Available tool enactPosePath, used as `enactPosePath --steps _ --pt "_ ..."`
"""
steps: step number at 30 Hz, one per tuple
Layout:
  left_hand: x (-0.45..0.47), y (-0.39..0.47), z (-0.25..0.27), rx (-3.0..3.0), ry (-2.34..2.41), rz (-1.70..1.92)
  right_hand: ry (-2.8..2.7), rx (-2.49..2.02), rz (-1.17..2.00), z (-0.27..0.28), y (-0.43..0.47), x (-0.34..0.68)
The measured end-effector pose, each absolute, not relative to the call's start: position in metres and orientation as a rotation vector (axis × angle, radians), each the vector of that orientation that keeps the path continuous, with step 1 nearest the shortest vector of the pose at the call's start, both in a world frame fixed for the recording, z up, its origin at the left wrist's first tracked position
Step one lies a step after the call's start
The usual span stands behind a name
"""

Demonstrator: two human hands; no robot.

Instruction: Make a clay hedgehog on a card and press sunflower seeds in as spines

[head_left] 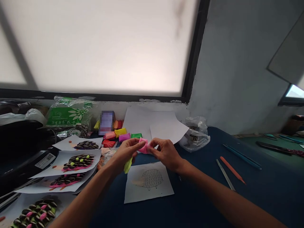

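Note:
Between my two hands is a small pink packet of modelling clay (143, 147) in a clear wrapper. My left hand (127, 150) pinches its left side with thumb and fingers. A yellow-green piece (127, 166), perhaps another packet, hangs below those same fingers. My right hand (166, 153) pinches the wrapper at the packet's right end. Beneath my hands lies a sheet with a hedgehog drawing (152, 180); its snout is coloured a pale peach tone. Several more clay packets, among them a yellow one (120, 132) and a purple one (124, 137), sit just beyond my left hand.
Hedgehog pictures covered with seeds (78, 162) overlap at the left, near a green seed bag (67, 115). White paper (136, 122) leans by the wall. Clear bags (196, 139) stand right of it. An orange tool (232, 170), a pale blade (225, 174) and blue tweezers (242, 156) lie at the right.

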State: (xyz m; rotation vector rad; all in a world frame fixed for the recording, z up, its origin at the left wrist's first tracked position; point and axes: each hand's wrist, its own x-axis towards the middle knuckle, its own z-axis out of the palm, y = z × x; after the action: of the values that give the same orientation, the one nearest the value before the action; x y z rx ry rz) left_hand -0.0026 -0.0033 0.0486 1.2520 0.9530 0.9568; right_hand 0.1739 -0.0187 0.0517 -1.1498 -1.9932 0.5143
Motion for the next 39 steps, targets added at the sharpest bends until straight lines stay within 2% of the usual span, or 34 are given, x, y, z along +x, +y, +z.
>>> enactPosePath --steps 12,23,30,35,39 --pt "0.003 -0.007 0.054 1.24 1.009 1.051 -1.988 -1.104 0.336 0.045 -0.018 0.169" --pt "0.001 -0.005 0.052 1.181 1.107 1.143 -1.77 -1.0 0.761 0.052 -0.02 0.172" --pt "0.002 -0.002 0.044 1.162 1.025 1.076 -1.85 -1.081 0.557 0.051 -0.017 0.172" --pt "0.006 -0.005 0.045 1.162 1.02 1.052 -1.945 -1.113 0.689 0.048 -0.015 0.174" --pt "0.007 -0.007 0.045 1.174 0.999 1.03 -1.968 -1.107 0.62 0.042 -0.015 0.173"
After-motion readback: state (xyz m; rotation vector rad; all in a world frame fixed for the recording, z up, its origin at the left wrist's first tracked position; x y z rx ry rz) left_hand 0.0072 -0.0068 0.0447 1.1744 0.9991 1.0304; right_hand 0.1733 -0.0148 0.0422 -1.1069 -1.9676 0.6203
